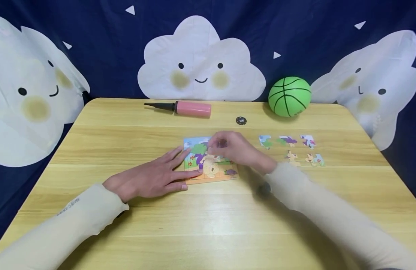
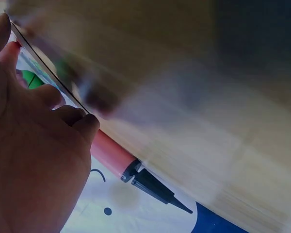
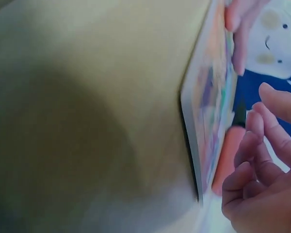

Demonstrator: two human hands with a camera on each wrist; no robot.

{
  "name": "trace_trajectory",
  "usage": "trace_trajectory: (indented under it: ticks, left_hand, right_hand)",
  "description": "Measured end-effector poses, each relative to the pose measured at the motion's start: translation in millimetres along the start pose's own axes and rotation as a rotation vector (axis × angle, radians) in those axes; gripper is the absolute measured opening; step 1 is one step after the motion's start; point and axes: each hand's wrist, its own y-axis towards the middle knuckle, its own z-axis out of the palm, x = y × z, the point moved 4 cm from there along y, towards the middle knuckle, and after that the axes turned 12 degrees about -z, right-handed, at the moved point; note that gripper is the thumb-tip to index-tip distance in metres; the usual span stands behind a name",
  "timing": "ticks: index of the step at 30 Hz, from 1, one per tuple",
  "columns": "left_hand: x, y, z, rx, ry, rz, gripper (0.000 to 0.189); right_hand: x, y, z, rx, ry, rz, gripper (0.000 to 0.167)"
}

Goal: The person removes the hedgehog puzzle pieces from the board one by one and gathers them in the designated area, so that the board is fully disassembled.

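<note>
A cartoon jigsaw puzzle (image 1: 213, 179) in a flat tray lies mid-table, its picture partly hidden by both hands. My left hand (image 1: 154, 176) rests with spread, nearly straight fingers over its left edge; in the left wrist view the fingers (image 2: 48, 97) reach along the tray's side. Above the puzzle's upper right part is my right hand (image 1: 233, 148), its fingers bent. In the right wrist view the right hand (image 3: 266, 160) shows thumb and index tip slightly apart, with no piece visible between them. The tray's edge (image 3: 191, 141) stands just beside those fingers.
Several loose puzzle pieces, among them a corner piece (image 1: 265, 141) and a purple piece (image 1: 288, 140), lie in two rows right of the tray. Farther back are a pink hand pump (image 1: 193, 109), a black chip (image 1: 241, 120) and a green ball (image 1: 289, 96). A cloud-patterned curtain hangs behind.
</note>
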Motion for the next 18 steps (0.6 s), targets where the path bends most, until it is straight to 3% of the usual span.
trace_trajectory:
  ticks: [8, 18]
  left_hand:
    - [1.8, -4.0, 0.8, 0.008, -0.023, -0.011, 0.053]
    - [2.4, -1.9, 1.5, 0.033, -0.023, -0.012, 0.052]
  right_hand:
    - [-1, 10.4, 21, 0.106, -0.038, 0.007, 0.043]
    - [3, 10.6, 25, 0.160, -0.082, -0.046, 0.033]
